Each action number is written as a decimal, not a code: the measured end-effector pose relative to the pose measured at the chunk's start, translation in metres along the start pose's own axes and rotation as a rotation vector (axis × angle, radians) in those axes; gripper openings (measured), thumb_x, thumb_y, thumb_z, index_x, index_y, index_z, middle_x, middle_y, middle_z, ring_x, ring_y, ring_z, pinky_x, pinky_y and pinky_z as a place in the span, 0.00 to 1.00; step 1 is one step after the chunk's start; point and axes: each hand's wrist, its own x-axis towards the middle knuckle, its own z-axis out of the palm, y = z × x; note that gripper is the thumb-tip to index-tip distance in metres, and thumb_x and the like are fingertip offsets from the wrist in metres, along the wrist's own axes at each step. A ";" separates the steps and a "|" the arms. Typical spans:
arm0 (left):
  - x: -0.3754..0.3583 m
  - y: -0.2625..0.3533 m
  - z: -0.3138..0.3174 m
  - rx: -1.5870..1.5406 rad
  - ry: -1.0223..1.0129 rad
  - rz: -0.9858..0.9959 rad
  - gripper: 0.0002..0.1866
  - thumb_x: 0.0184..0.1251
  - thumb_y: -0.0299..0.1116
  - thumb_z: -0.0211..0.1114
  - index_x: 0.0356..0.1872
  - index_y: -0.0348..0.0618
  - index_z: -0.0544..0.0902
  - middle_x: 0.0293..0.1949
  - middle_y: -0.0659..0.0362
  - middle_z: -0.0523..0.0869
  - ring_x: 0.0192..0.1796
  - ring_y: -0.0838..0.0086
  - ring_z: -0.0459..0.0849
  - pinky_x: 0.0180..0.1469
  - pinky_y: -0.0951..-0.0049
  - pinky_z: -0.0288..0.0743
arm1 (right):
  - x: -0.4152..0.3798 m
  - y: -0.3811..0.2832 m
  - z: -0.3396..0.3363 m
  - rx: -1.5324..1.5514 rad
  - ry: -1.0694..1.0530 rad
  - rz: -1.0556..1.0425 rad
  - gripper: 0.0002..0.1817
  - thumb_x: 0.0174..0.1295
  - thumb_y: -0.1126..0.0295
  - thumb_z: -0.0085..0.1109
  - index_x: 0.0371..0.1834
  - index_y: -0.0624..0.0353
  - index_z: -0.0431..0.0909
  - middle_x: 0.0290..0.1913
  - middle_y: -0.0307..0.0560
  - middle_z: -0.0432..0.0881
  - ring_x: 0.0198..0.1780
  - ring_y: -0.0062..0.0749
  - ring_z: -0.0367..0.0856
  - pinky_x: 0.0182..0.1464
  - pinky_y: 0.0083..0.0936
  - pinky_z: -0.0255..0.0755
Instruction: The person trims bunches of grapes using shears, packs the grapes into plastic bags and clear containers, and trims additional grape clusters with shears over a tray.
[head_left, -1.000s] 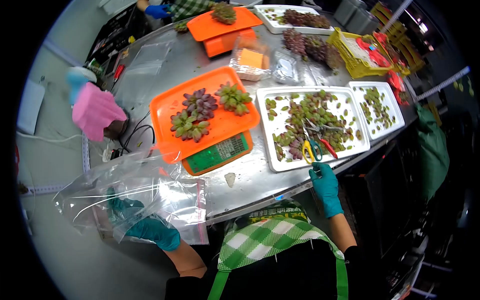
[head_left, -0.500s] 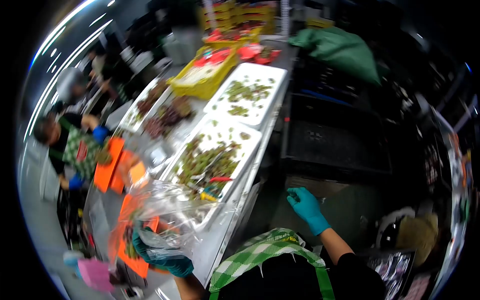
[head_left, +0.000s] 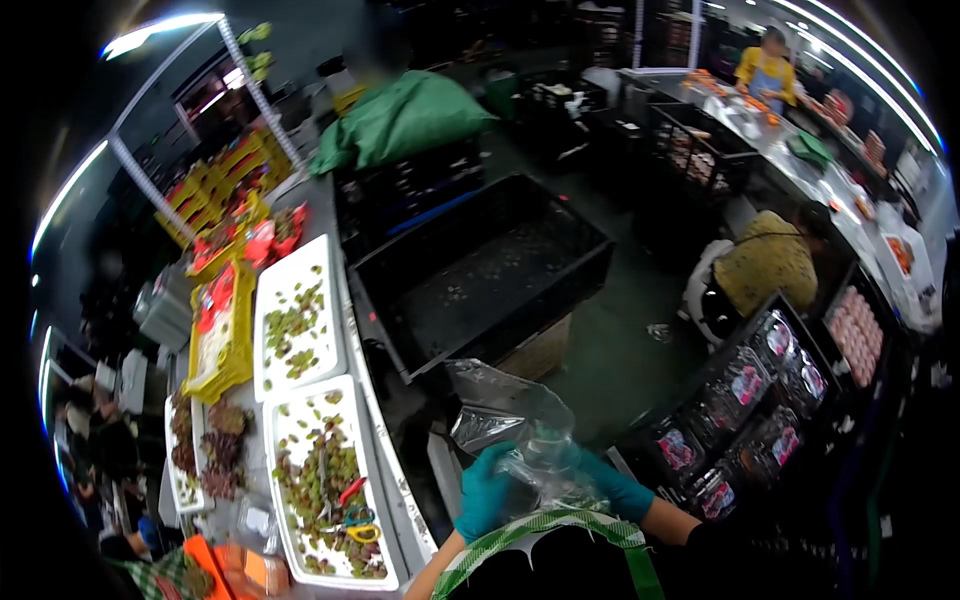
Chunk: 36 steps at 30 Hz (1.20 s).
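In front of my checked apron, both gloved hands meet on a crumpled clear plastic bag. My left hand grips its lower left part. My right hand holds its lower right part, half hidden behind the plastic. The bag looks empty and sticks up and to the left of my hands. It hangs off the table's edge, above the floor.
Left of me are two white trays of loose grapes, scissors and a yellow basket. A black crate stands ahead, a green sack behind it. Crates of packed grapes and a crouching person are on the right.
My view has swung right, away from the table. The bag came from over the orange tray to in front of my body, and my right hand has taken hold of it.
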 end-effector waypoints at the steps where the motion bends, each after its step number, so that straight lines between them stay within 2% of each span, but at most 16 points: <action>1: 0.002 -0.002 0.010 -0.236 -0.023 -0.200 0.20 0.47 0.14 0.49 0.44 0.37 0.76 0.38 0.60 0.79 0.39 0.78 0.76 0.43 0.81 0.69 | 0.009 0.020 -0.022 -0.178 -0.007 -0.002 0.21 0.63 0.68 0.43 0.58 0.63 0.59 0.54 0.48 0.67 0.55 0.27 0.66 0.54 0.21 0.63; 3: 0.005 -0.011 0.021 -0.255 -0.031 -0.216 0.19 0.47 0.14 0.49 0.42 0.37 0.76 0.38 0.61 0.79 0.39 0.79 0.76 0.43 0.81 0.69 | 0.003 0.020 -0.028 -0.440 0.039 -0.122 0.21 0.64 0.68 0.42 0.59 0.63 0.58 0.57 0.47 0.64 0.57 0.27 0.64 0.56 0.20 0.61; 5: 0.010 -0.030 0.028 -0.240 -0.009 -0.195 0.18 0.48 0.16 0.49 0.43 0.37 0.76 0.35 0.62 0.79 0.36 0.79 0.75 0.41 0.81 0.69 | -0.019 -0.004 -0.005 -0.605 0.138 -0.372 0.21 0.64 0.69 0.41 0.59 0.63 0.58 0.60 0.46 0.62 0.59 0.27 0.62 0.57 0.19 0.60; 6: 0.013 -0.047 0.031 -0.218 0.017 -0.165 0.19 0.48 0.17 0.50 0.44 0.38 0.75 0.33 0.62 0.79 0.34 0.78 0.75 0.39 0.80 0.70 | -0.016 -0.001 -0.011 -0.439 0.242 -0.419 0.21 0.62 0.72 0.44 0.59 0.60 0.59 0.59 0.46 0.63 0.57 0.27 0.64 0.56 0.18 0.60; 9: 0.024 -0.057 0.036 -0.136 0.017 -0.115 0.20 0.49 0.20 0.51 0.47 0.39 0.74 0.33 0.59 0.79 0.34 0.78 0.76 0.38 0.78 0.71 | -0.022 -0.026 -0.006 -0.338 0.247 -0.674 0.18 0.61 0.73 0.47 0.55 0.60 0.65 0.56 0.45 0.67 0.54 0.28 0.68 0.54 0.18 0.62; 12: 0.036 -0.047 0.045 0.025 -0.067 -0.155 0.21 0.51 0.22 0.54 0.50 0.40 0.72 0.38 0.57 0.79 0.38 0.77 0.77 0.41 0.77 0.71 | -0.038 -0.063 0.019 -0.687 0.053 -0.663 0.14 0.61 0.70 0.48 0.50 0.57 0.70 0.49 0.46 0.73 0.48 0.29 0.73 0.50 0.20 0.66; 15: 0.049 -0.037 0.054 -0.440 -0.226 -0.332 0.22 0.51 0.24 0.57 0.52 0.39 0.70 0.40 0.56 0.79 0.39 0.75 0.78 0.41 0.77 0.72 | -0.014 -0.040 0.019 -0.978 -0.021 -0.441 0.12 0.60 0.67 0.49 0.46 0.54 0.73 0.42 0.48 0.76 0.43 0.35 0.76 0.45 0.25 0.69; 16: 0.052 -0.033 0.056 -0.484 -0.258 -0.329 0.22 0.52 0.25 0.57 0.52 0.39 0.69 0.42 0.56 0.79 0.41 0.74 0.77 0.42 0.77 0.71 | -0.002 -0.028 0.015 -1.103 -0.005 -0.669 0.12 0.57 0.68 0.50 0.46 0.52 0.73 0.42 0.50 0.76 0.41 0.41 0.76 0.43 0.29 0.70; 19: 0.057 -0.040 0.056 -0.394 -0.234 -0.285 0.20 0.54 0.25 0.55 0.51 0.38 0.70 0.41 0.56 0.79 0.41 0.74 0.77 0.44 0.77 0.71 | 0.004 -0.019 0.007 -1.139 0.112 -0.655 0.11 0.55 0.71 0.50 0.43 0.55 0.73 0.42 0.50 0.76 0.41 0.45 0.75 0.44 0.30 0.70; 20: 0.055 -0.039 0.055 -0.499 -0.215 -0.335 0.17 0.56 0.25 0.53 0.49 0.37 0.71 0.40 0.57 0.79 0.41 0.75 0.76 0.45 0.77 0.70 | 0.008 -0.015 0.000 -1.196 0.144 -0.678 0.11 0.53 0.71 0.51 0.40 0.57 0.74 0.41 0.50 0.76 0.41 0.44 0.75 0.43 0.31 0.70; 24: 0.055 -0.038 0.051 -0.399 -0.144 -0.347 0.12 0.61 0.23 0.52 0.46 0.38 0.74 0.38 0.64 0.79 0.35 0.82 0.74 0.39 0.84 0.68 | 0.013 -0.006 -0.015 -1.499 0.182 -0.567 0.12 0.55 0.66 0.50 0.40 0.57 0.75 0.38 0.50 0.77 0.41 0.46 0.75 0.42 0.33 0.70; 26: 0.056 -0.056 0.049 -0.372 -0.144 -0.264 0.12 0.61 0.24 0.52 0.46 0.38 0.74 0.38 0.64 0.79 0.36 0.82 0.75 0.40 0.83 0.68 | 0.007 -0.031 -0.010 -1.261 0.062 -0.581 0.15 0.57 0.61 0.50 0.45 0.56 0.74 0.42 0.50 0.77 0.43 0.42 0.76 0.43 0.32 0.70; 28: 0.055 -0.067 0.046 -0.376 -0.156 -0.250 0.12 0.62 0.26 0.53 0.46 0.39 0.75 0.38 0.65 0.79 0.37 0.83 0.75 0.40 0.83 0.68 | -0.007 -0.083 0.008 -0.978 0.036 -0.449 0.18 0.60 0.59 0.49 0.51 0.55 0.71 0.47 0.48 0.76 0.47 0.36 0.76 0.48 0.29 0.69; 30: 0.052 -0.074 0.040 -0.342 -0.145 -0.278 0.13 0.60 0.26 0.52 0.47 0.38 0.74 0.39 0.63 0.78 0.39 0.82 0.74 0.43 0.83 0.67 | -0.021 -0.130 0.016 -0.933 0.080 -0.654 0.20 0.61 0.59 0.48 0.55 0.54 0.68 0.52 0.46 0.73 0.52 0.31 0.73 0.53 0.27 0.66; 33: 0.051 -0.075 0.036 -0.381 -0.139 -0.282 0.15 0.60 0.26 0.53 0.48 0.37 0.73 0.40 0.62 0.77 0.39 0.81 0.73 0.42 0.83 0.67 | -0.052 -0.182 0.037 -1.080 0.153 -0.912 0.20 0.61 0.61 0.49 0.56 0.53 0.67 0.54 0.45 0.71 0.55 0.33 0.70 0.56 0.28 0.64; 36: 0.047 -0.078 0.032 -0.429 -0.125 -0.248 0.15 0.60 0.26 0.53 0.49 0.38 0.73 0.38 0.63 0.77 0.36 0.82 0.72 0.39 0.83 0.67 | -0.060 -0.190 0.032 -1.138 0.150 -0.870 0.21 0.60 0.60 0.50 0.56 0.52 0.66 0.56 0.46 0.69 0.57 0.35 0.68 0.58 0.30 0.62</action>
